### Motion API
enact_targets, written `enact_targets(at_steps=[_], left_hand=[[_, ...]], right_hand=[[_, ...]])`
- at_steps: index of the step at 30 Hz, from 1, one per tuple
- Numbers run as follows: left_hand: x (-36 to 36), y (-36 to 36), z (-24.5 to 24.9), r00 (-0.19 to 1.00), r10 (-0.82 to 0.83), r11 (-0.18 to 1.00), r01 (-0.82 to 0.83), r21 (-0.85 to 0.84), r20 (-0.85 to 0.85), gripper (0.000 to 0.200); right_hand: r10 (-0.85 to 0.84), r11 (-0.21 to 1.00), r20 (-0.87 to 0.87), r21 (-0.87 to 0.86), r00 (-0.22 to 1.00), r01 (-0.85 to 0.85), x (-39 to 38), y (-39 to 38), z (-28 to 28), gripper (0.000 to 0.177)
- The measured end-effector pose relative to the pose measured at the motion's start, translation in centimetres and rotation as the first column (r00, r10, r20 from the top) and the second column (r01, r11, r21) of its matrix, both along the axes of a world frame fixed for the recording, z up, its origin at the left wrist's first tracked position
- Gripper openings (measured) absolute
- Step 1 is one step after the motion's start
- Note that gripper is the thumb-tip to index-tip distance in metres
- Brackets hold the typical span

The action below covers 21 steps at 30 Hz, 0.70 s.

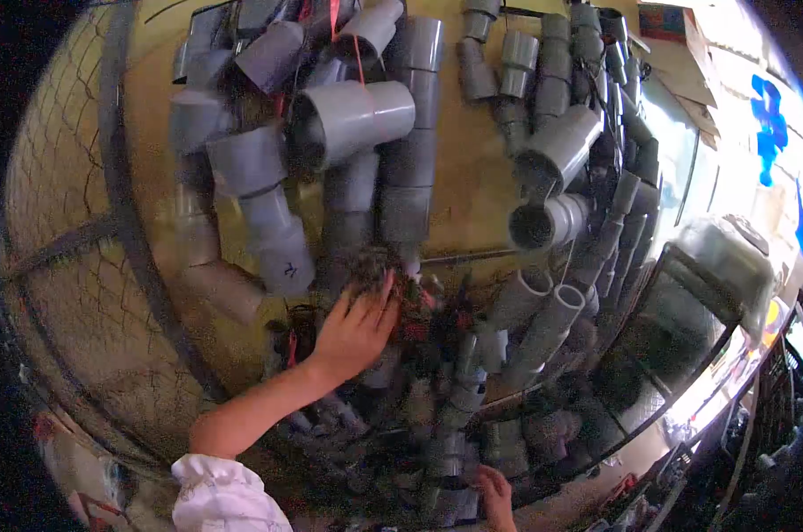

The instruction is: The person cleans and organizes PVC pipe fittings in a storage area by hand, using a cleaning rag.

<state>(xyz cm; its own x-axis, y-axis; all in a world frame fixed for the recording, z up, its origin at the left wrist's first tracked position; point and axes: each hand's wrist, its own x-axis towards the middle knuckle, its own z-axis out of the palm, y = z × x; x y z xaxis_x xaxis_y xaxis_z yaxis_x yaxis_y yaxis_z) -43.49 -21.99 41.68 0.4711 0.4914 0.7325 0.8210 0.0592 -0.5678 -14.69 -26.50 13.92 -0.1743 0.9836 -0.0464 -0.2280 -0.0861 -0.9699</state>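
Yellow-ochre wall (472,177) fills most of the view, and it is hung thickly with grey plastic pipe fittings, strung in columns and bunches. The left hand (357,330) reaches up from a bare forearm and a white sleeve (220,496) at the near left. It is open, its fingers spread and laid against a tangled clump of small fittings (410,293) in the middle of the wall, with nothing clasped in it. The right hand (495,496) shows only partly at the near edge, low and to the right. Its fingers rest on a lower fitting (459,505) among the bottom rows, and whether it grips that piece cannot be told. Just above the left hand hang straight grey sleeves (406,177). To their left, a bent elbow piece (277,248) hangs with its lower end just left of the fingers. Farther up, a wide tee (353,120) points its dark mouth to the left, and a red cord (359,53) runs down to it. To the right of the hand, an open-mouthed socket (543,222) faces outward, with slimmer tubes (543,328) slanting below it. Wire mesh (65,266) covers the left side of the scene, crossed by a dark curved bar (127,204). On the far right stands a dark-framed glass panel (685,328), and past it there is bright glare and a blue shape (769,124).
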Motion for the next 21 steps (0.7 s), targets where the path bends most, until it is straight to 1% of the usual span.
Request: enact_targets(at_steps=[2, 3, 6, 8, 9, 10, 11, 12, 14, 16, 17, 18, 19, 20, 21], left_hand=[[0.0, -1.2, -1.4, 0.998, 0.046, 0.997, -0.048, -0.056, -0.035, 0.034], [0.2, -1.7, -1.6, 1.000, 0.008, 0.997, -0.007, -0.077, 0.009, 0.035], [0.4, -3.7, -2.0, 0.997, -0.073, 0.986, 0.077, -0.147, 0.037, 0.036], [1.2, -5.6, -3.6, 0.984, -0.094, 0.944, 0.137, -0.302, 0.151, 0.036], [1.5, -6.7, -4.3, 0.973, -0.100, 0.911, 0.174, -0.373, 0.208, 0.035], [1.5, -8.0, -4.2, 0.930, -0.113, 0.688, 0.327, -0.648, 0.349, 0.035], [2.0, -8.4, -3.6, 0.903, -0.165, 0.655, 0.400, -0.641, 0.396, 0.034], [2.3, -8.7, -3.1, 0.871, -0.214, 0.618, 0.471, -0.630, 0.442, 0.034], [2.5, -8.2, -0.1, 0.870, -0.307, 0.756, 0.470, -0.456, 0.387, 0.036], [2.8, -7.9, 4.6, 0.864, -0.404, 0.857, 0.472, -0.205, 0.302, 0.041], [2.9, -7.4, 6.4, 0.874, -0.418, 0.890, 0.448, -0.079, 0.247, 0.042], [3.0, -6.8, 7.8, 0.881, -0.431, 0.901, 0.430, 0.048, 0.193, 0.043], [3.5, -6.0, 8.9, 0.902, -0.399, 0.915, 0.380, 0.135, 0.167, 0.044], [4.2, -4.9, 9.5, 0.916, -0.373, 0.916, 0.338, 0.215, 0.149, 0.045], [4.7, -3.6, 9.6, 0.924, -0.346, 0.926, 0.307, 0.220, 0.164, 0.048]], right_hand=[[0.025, 0.997, 0.047, -0.073, 0.999, -0.021, 0.8, 0.2, 0.4, 0.031], [-0.037, 0.999, -0.019, -0.030, 0.999, 0.037, 0.0, -0.6, 2.4, 0.028], [-0.022, 1.000, 0.169, -0.010, 0.985, 0.024, 0.2, -0.8, 1.4, 0.025], [-0.009, 1.000, 0.144, -0.015, 0.990, 0.011, -0.6, -1.3, 1.6, 0.024], [-0.005, 1.000, 0.132, -0.015, 0.991, 0.007, -0.8, -1.4, 1.7, 0.024], [0.006, 0.999, 0.143, -0.034, 0.990, -0.001, -0.6, -1.3, 0.9, 0.024], [0.019, 0.999, 0.155, -0.053, 0.988, -0.011, -0.4, -1.0, -0.5, 0.024], [0.034, 0.997, 0.167, -0.073, 0.985, -0.022, -0.2, -0.9, -1.2, 0.024], [0.078, 0.995, 0.177, -0.074, 0.981, -0.066, 0.0, -0.4, -0.3, 0.024], [0.113, 0.991, 0.175, -0.088, 0.978, -0.099, -0.2, 0.3, 1.7, 0.024], [0.137, 0.988, 0.199, 0.043, 0.970, -0.148, -0.3, 0.7, 4.9, 0.023], [0.150, 0.967, 0.226, 0.168, 0.963, -0.190, -0.4, 1.0, 9.2, 0.023], [0.158, 0.905, 0.211, 0.361, 0.965, -0.227, -0.5, 1.5, 12.3, 0.022], [0.156, 0.810, 0.203, 0.534, 0.967, -0.243, -0.5, 1.7, 15.4, 0.022], [0.130, 0.648, 0.249, 0.711, 0.960, -0.272, -0.6, 1.3, 19.4, 0.022]])
